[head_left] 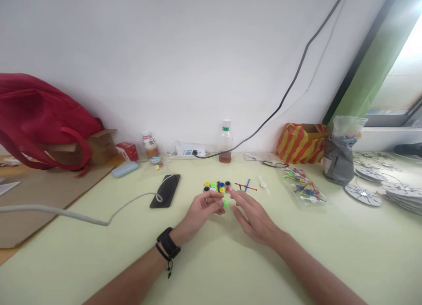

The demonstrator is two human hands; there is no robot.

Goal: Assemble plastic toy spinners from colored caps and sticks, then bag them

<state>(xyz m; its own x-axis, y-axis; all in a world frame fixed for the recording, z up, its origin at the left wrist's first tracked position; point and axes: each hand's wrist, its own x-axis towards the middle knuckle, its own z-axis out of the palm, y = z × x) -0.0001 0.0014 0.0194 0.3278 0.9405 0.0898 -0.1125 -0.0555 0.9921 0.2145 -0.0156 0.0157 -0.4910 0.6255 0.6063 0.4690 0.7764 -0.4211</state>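
Between the thumb and fingers of my left hand is a thin bright green plastic pointer, its tail hanging down on the right. My right hand is just to the right of it, fingers apart, with nothing visible in its grasp. Small round plastic pieces in yellow, green, black, blue, white and red lie in a cluster beyond my fingertips. Red and blue plastic pointers lie crossed to the right of the cluster, and a white pointer rests farther right.
A black phone and a grey cable are on the left. Behind stand a bottle and a power strip. Bagged pointers, a striped bag and grey slotted discs occupy the right.
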